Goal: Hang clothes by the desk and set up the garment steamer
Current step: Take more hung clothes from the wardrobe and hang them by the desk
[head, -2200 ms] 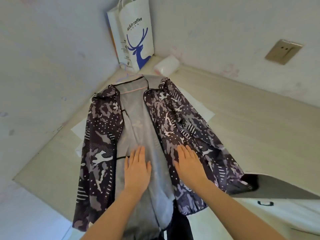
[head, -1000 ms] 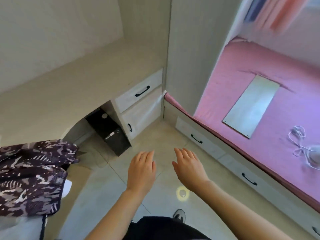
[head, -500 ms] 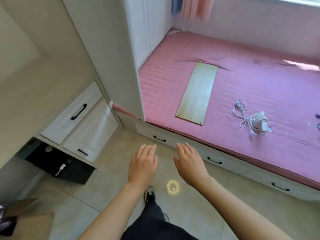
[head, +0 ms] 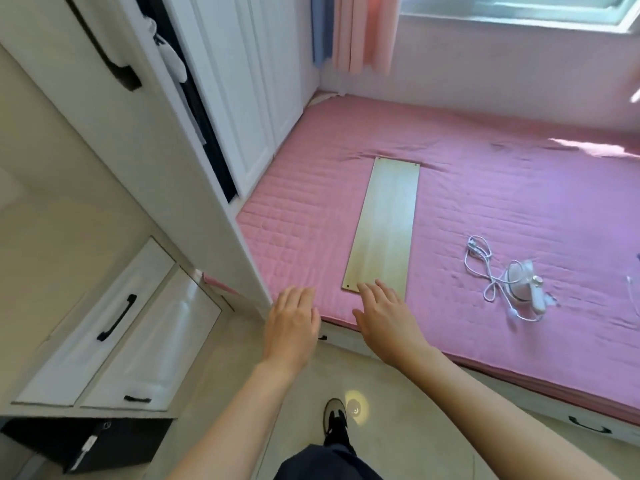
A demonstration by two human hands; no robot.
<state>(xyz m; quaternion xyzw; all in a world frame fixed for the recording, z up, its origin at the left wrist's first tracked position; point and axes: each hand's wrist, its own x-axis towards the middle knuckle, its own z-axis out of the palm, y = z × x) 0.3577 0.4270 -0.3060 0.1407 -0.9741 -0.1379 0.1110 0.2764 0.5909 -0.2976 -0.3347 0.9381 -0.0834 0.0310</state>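
Note:
A small white garment steamer [head: 523,282] lies on the pink bed [head: 502,202] at the right, its white cord [head: 485,268] looped loosely beside it. My left hand [head: 291,323] and my right hand [head: 388,322] are held out flat, palms down, fingers apart, over the bed's near edge, holding nothing. The steamer is well to the right of my right hand. The camouflage jacket and the desk top are out of view.
A pale wooden board [head: 384,223] lies lengthwise on the bed just beyond my right hand. White drawers [head: 114,327] with black handles sit at the left, a black box [head: 86,441] under them. A tall wardrobe [head: 221,98] stands left of the bed; curtains [head: 360,32] hang behind.
The view has swung right from the jacket spread on the desk to the bed. Both hands left the jacket and stay open in front. The steamer has come into view.

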